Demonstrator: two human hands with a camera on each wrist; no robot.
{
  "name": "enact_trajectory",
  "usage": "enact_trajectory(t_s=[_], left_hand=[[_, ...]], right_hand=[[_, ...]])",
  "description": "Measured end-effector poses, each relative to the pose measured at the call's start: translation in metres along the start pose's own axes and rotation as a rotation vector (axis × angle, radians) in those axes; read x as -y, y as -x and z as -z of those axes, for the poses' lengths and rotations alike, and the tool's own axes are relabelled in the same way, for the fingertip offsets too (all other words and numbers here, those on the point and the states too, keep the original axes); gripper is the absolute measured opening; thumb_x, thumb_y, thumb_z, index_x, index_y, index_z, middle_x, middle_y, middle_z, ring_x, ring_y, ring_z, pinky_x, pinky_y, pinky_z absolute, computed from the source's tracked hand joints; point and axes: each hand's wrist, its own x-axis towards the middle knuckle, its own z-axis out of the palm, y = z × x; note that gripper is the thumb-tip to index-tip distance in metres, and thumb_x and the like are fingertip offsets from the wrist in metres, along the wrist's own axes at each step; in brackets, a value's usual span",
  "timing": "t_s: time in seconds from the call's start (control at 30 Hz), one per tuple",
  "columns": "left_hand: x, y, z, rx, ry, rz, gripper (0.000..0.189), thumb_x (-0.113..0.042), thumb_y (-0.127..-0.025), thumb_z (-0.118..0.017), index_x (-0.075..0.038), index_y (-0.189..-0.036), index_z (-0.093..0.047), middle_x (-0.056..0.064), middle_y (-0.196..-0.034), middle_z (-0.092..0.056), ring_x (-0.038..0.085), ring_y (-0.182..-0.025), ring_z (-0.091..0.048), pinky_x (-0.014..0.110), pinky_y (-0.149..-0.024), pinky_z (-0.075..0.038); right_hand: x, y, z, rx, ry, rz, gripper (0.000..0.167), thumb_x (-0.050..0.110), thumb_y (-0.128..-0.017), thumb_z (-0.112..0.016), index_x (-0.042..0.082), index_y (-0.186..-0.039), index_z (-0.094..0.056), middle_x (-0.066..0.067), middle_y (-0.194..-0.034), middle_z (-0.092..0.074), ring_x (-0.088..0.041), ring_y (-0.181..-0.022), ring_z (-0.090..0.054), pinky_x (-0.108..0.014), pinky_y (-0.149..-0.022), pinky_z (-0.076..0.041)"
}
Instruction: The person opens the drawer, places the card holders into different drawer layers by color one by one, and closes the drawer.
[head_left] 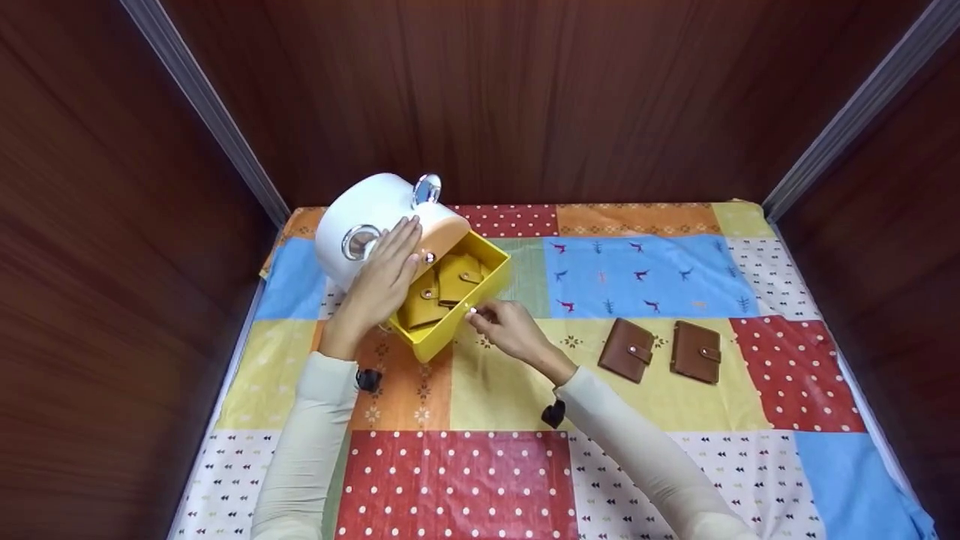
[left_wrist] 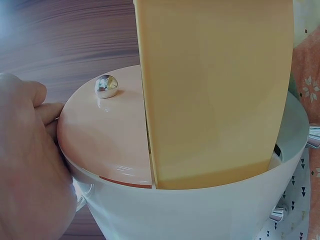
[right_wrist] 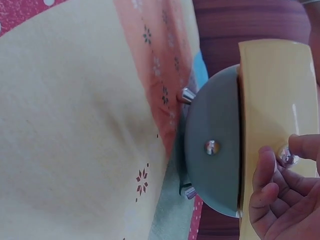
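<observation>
A round white drawer box with silver fittings stands at the left of the cloth. Its yellow drawer sticks far out of the front. Two mustard-yellow snap wallets lie inside that drawer. My left hand rests on the white body with its fingers extended, reaching beside the closed peach drawer. At the drawer's front, my right hand pinches the small silver knob between thumb and fingers. Below, in the right wrist view, a grey-green drawer is closed.
Two brown snap wallets, one beside the other, lie on the cloth at the right. The patchwork tablecloth covers the table. Dark wood panels enclose the back and both sides.
</observation>
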Motion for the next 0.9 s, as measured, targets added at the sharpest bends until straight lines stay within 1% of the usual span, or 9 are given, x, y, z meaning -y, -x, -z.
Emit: enact_trajectory(t_s=[0.13, 0.27, 0.5, 0.6, 0.7, 0.8, 0.9], left_hand=[[0.0, 0.0, 0.0, 0.006, 0.003, 0.006, 0.057, -0.033, -0.117, -0.031, -0.013, -0.17, -0.024, 0.0, -0.18, -0.016, 0.023, -0.169, -0.009, 0.042, -0.139, -0.002], [0.0, -0.001, 0.001, 0.001, 0.009, -0.002, 0.056, -0.032, -0.117, -0.031, -0.013, -0.17, -0.024, 0.001, -0.18, -0.017, 0.023, -0.169, -0.01, 0.042, -0.139, -0.002], [0.001, -0.001, 0.001, -0.015, 0.012, -0.019, 0.055, -0.029, -0.117, -0.034, -0.011, -0.169, -0.027, 0.003, -0.179, -0.02, 0.025, -0.168, -0.013, 0.044, -0.139, -0.004], [0.001, 0.0, 0.0, -0.014, 0.015, -0.014, 0.055, -0.03, -0.117, -0.034, -0.011, -0.169, -0.027, 0.003, -0.179, -0.02, 0.025, -0.168, -0.012, 0.043, -0.139, -0.004], [0.0, 0.0, 0.0, -0.008, 0.019, -0.008, 0.055, -0.03, -0.117, -0.033, -0.012, -0.169, -0.026, 0.002, -0.179, -0.019, 0.024, -0.168, -0.011, 0.043, -0.139, -0.003], [0.0, 0.0, 0.0, -0.006, 0.02, -0.006, 0.055, -0.03, -0.117, -0.033, -0.011, -0.169, -0.026, 0.002, -0.18, -0.018, 0.024, -0.168, -0.011, 0.043, -0.139, -0.002], [-0.001, 0.001, 0.0, -0.006, 0.021, -0.005, 0.055, -0.03, -0.118, -0.032, -0.011, -0.169, -0.026, 0.002, -0.18, -0.018, 0.024, -0.168, -0.011, 0.043, -0.139, -0.002]], right_hand=[[0.001, -0.007, -0.003, 0.013, -0.014, -0.012, 0.021, 0.028, -0.106, -0.065, 0.009, -0.1, -0.073, -0.003, -0.084, -0.073, -0.009, -0.065, -0.062, -0.025, -0.056, -0.057], [0.003, -0.016, -0.006, 0.013, -0.005, -0.012, 0.022, 0.029, -0.107, -0.065, 0.009, -0.1, -0.073, -0.002, -0.084, -0.073, -0.008, -0.066, -0.061, -0.024, -0.057, -0.054], [0.007, -0.029, -0.01, 0.009, 0.004, -0.02, 0.026, 0.031, -0.107, -0.064, 0.008, -0.104, -0.073, -0.009, -0.089, -0.077, -0.011, -0.069, -0.062, -0.025, -0.059, -0.052], [0.008, -0.033, -0.012, 0.014, 0.002, -0.025, 0.026, 0.033, -0.108, -0.063, 0.009, -0.105, -0.073, -0.007, -0.089, -0.076, -0.01, -0.068, -0.062, -0.024, -0.059, -0.052], [0.008, -0.037, -0.015, 0.017, -0.005, -0.027, 0.025, 0.033, -0.108, -0.062, 0.01, -0.104, -0.072, -0.003, -0.086, -0.073, -0.009, -0.065, -0.061, -0.023, -0.056, -0.051], [0.009, -0.041, -0.017, 0.014, -0.012, -0.028, 0.026, 0.032, -0.108, -0.062, 0.009, -0.102, -0.071, -0.003, -0.084, -0.072, -0.01, -0.063, -0.061, -0.023, -0.054, -0.05], [0.011, -0.044, -0.019, 0.006, 0.003, -0.023, 0.026, 0.032, -0.108, -0.063, 0.009, -0.101, -0.071, -0.003, -0.083, -0.072, -0.01, -0.065, -0.061, -0.023, -0.056, -0.05]])
